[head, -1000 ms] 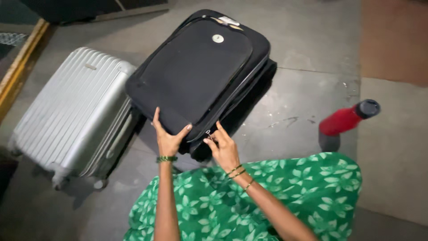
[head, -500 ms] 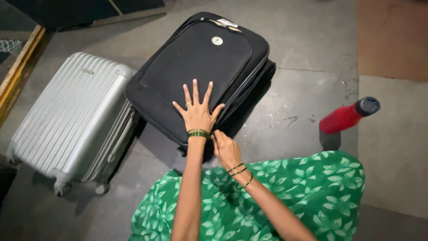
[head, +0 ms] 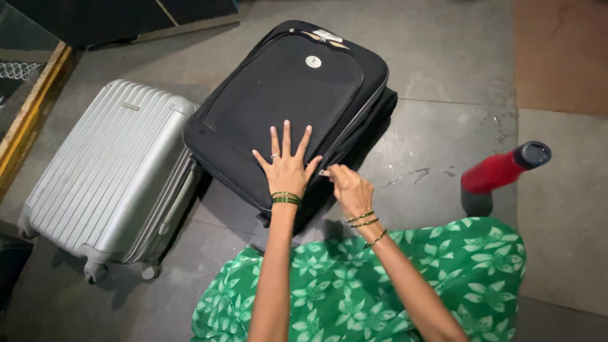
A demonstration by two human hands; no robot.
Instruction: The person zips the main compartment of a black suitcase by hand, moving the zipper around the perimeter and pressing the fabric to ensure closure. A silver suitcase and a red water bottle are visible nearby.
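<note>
A black soft suitcase (head: pixel 285 88) lies flat on the grey floor in front of me. My left hand (head: pixel 286 166) presses flat on its near lid, fingers spread, a ring on one finger and green bangles at the wrist. My right hand (head: pixel 347 187) pinches the small metal zipper pull (head: pixel 323 172) on the suitcase's near right edge. My green flower-patterned garment (head: pixel 380 278) fills the bottom of the view.
A silver ribbed hard-shell suitcase (head: pixel 111 171) lies on its side to the left, touching the black one. A red bottle (head: pixel 500 170) with a dark cap stands on the floor to the right. A yellow edge (head: pixel 28 117) runs along the far left.
My left hand moved from gripping the near edge to pressing flat on the lid. My right hand, on the zipper pull, has travelled right and up along the suitcase's edge.
</note>
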